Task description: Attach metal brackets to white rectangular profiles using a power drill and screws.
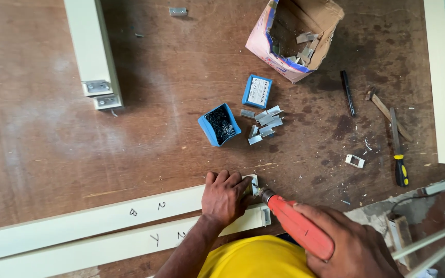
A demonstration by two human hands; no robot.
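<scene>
Bracket: while the left hand [226, 198] presses flat, fingers spread, on the metal corner bracket [254, 184] capping the cream rail [88, 219].
Drill: right hand [354, 247] wrapped shut around the red drill [297, 226], tip touching the bracket from its right.

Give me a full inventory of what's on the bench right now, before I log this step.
cream profile bars: two, cream, near edge, side by side
corner bracket: one, grey, on bar end
red power driver: one, red, tip at bracket
blue screw box: one, open, centre
blue lid: one, beside it
loose brackets: a small pile, grey, centre
cardboard box: one, torn, top
cream bar: one, top left
screwdriver: one, yellow-handled, right
left hand: on bar end
right hand: grips driver
</scene>
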